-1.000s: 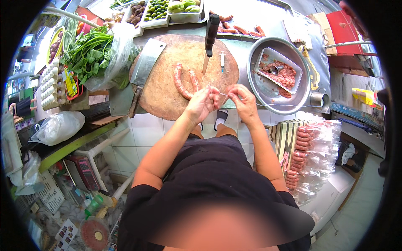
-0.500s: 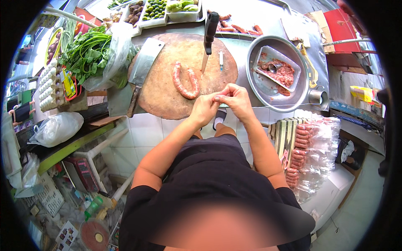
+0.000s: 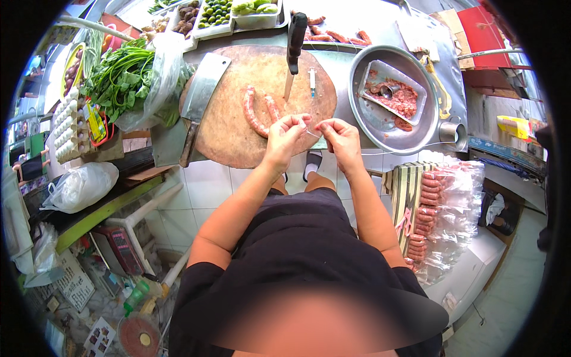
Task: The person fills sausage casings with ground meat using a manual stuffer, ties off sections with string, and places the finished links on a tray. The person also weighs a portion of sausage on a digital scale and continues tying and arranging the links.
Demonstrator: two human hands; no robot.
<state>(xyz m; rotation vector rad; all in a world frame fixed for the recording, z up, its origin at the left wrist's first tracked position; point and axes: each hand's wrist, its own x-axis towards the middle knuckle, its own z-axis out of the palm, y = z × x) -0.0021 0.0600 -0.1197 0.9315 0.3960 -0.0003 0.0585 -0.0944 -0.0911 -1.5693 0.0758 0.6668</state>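
Observation:
My left hand (image 3: pixel 284 141) and my right hand (image 3: pixel 343 143) are raised close together over the near right edge of a round wooden chopping board (image 3: pixel 229 149). Each pinches a thin white string (image 3: pixel 312 133), a short length of which spans the gap between them. Past my right hand the string trails toward a metal cup. A curved raw sausage (image 3: pixel 250 113) lies on the board just beyond my left hand, which covers part of it. Behind the hands a black-handled knife (image 3: pixel 295 44) stands upright, its blade tip at the board. Beside it lies a small syringe (image 3: pixel 312 83).
A cleaver (image 3: pixel 204 89) rests on the board's left side. To the right are a metal basin (image 3: pixel 363 128) with a tray of minced meat (image 3: pixel 401 101) and the metal cup (image 3: pixel 455 138). Greens (image 3: pixel 122 80) and eggs (image 3: pixel 71 125) stand left; packed sausages (image 3: pixel 428 205) lie lower right.
My hands have moved apart from touching each other, and the string now shows between them. The fingers now overlap the near end of the sausage.

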